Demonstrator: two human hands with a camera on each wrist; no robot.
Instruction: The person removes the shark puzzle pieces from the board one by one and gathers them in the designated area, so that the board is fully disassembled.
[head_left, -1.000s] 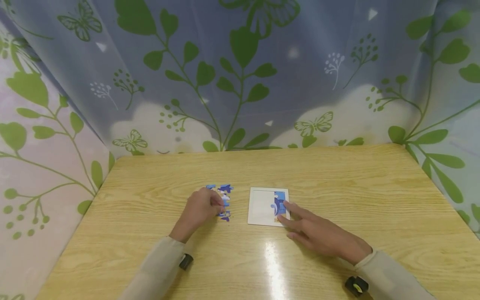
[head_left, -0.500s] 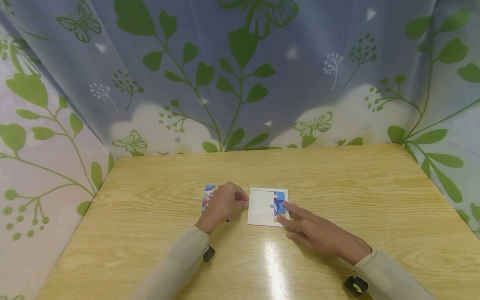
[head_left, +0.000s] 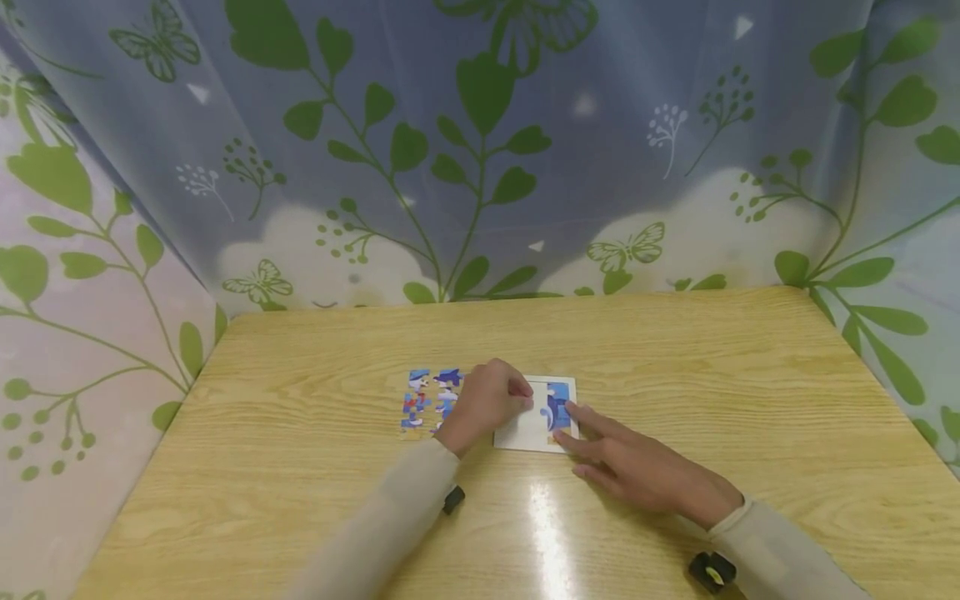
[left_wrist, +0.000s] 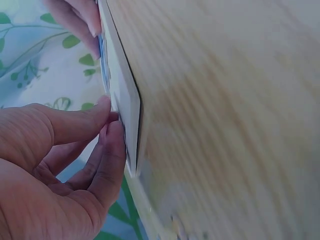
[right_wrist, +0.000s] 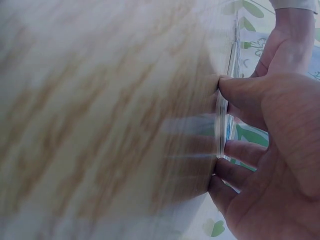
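Note:
A square white puzzle board [head_left: 517,437] lies on the table in the head view, with joined blue and purple puzzle pieces [head_left: 558,406] along its right side. Over the board's left part is my left hand [head_left: 491,400], thumb and fingertips pinched together. The puzzle piece it pinches is almost wholly hidden by the fingers, also in the left wrist view, where the left hand [left_wrist: 75,160] meets the board's face [left_wrist: 127,95]. My right hand [head_left: 637,467] rests with spread, fairly straight fingers on the board's right edge. In the right wrist view, the right hand [right_wrist: 280,145] touches board and table.
Several loose puzzle pieces [head_left: 415,404] lie in rows left of the board, partly behind the left hand. The wooden table [head_left: 690,358] meets a patterned curtain [head_left: 405,208] at the back and left. A black wrist device [head_left: 711,572] sits under the right sleeve.
My left hand has moved right, from the loose pieces to above the board, uncovering more pieces behind it. The right hand and the board have stayed in place.

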